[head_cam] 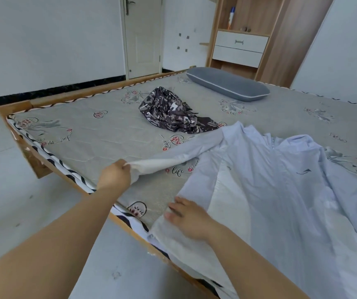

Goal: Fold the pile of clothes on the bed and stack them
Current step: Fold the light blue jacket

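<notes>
You have the jacket (281, 190) spread on the near right of the bed (87, 130), its near left corner over the bed's near edge. Your right hand (189, 219) rests on that corner. Your left hand (117, 174) is further left, pinching the end of the sleeve (173, 156), which runs far and right back to the jacket. The bundle (173, 111) lies beyond the sleeve, mid-bed. The pillow (227, 83) lies at the far edge, right of the bundle. The cabinet (242, 33) stands behind the pillow, the door (144, 35) to its left.

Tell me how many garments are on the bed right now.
2: a pale blue zip-front jacket spread at the near right, and a crumpled dark patterned garment mid-mattress. That heap may hide more.
</notes>
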